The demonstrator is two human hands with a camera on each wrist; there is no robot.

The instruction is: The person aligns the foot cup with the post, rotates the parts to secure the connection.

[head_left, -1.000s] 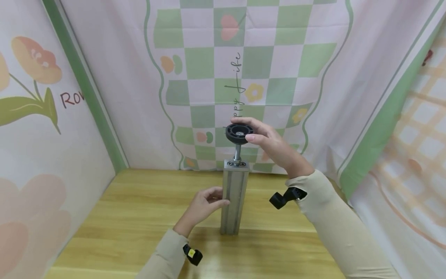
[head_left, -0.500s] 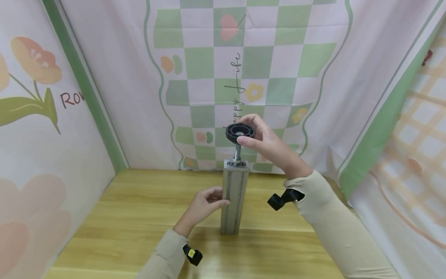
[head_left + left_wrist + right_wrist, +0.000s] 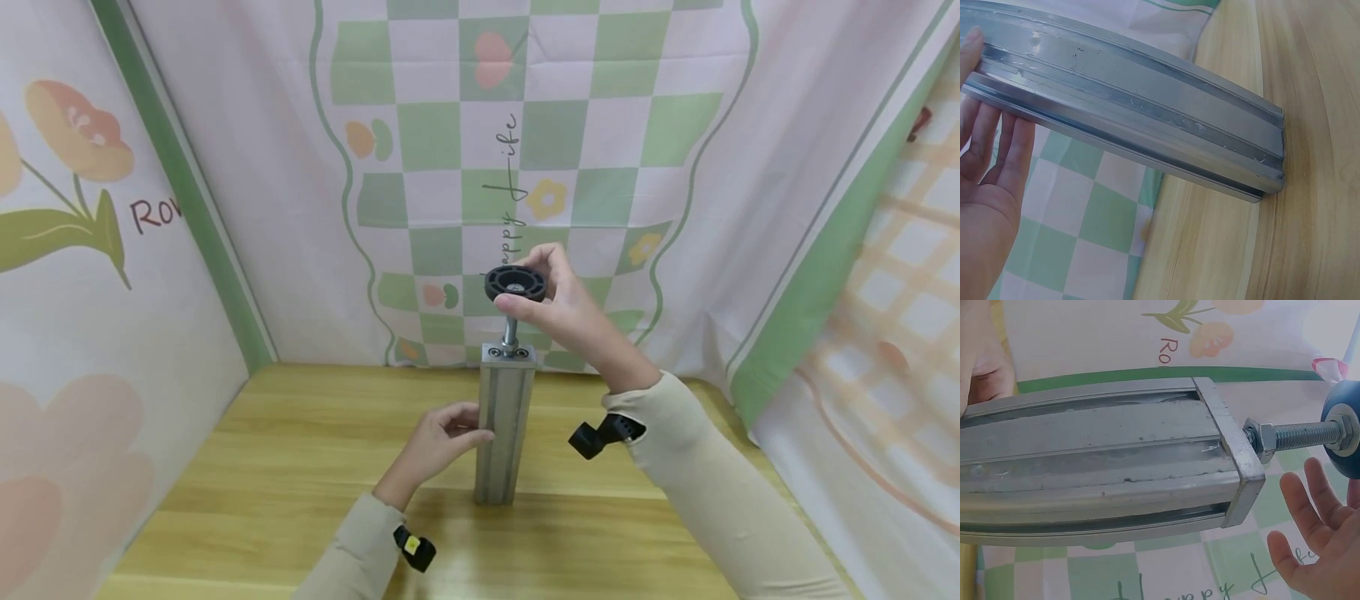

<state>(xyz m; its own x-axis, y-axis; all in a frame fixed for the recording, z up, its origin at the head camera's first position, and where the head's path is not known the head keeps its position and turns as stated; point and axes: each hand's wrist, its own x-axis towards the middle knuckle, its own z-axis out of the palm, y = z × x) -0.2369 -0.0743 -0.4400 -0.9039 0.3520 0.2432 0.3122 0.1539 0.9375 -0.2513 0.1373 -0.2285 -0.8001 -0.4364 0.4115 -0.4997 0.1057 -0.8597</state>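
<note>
A silver aluminum profile (image 3: 506, 442) stands upright on the wooden table. My left hand (image 3: 435, 446) grips its middle, thumb on the near face and fingers round the left side, as the left wrist view shows. An end plate (image 3: 1229, 453) caps the top. From it rises a threaded rod (image 3: 1307, 434) with a hex nut (image 3: 1264, 442) just above the plate. The rod carries a round black leveling foot (image 3: 516, 285). My right hand (image 3: 573, 317) holds the foot's rim from the right, thumb at the front and fingers behind. Part of that hand is cut off in the right wrist view.
Wood-patterned tabletop (image 3: 330, 450) surrounds the profile's base. A printed checkered curtain (image 3: 427, 133) hangs close behind it, with patterned cloth walls at left and right. A black wrist mount (image 3: 603, 435) sits on the right sleeve, another (image 3: 415, 548) on the left.
My right thumb has slid leftward along the front of the foot's rim, and the right wrist has shifted slightly left and down. The left hand and the profile stay put.
</note>
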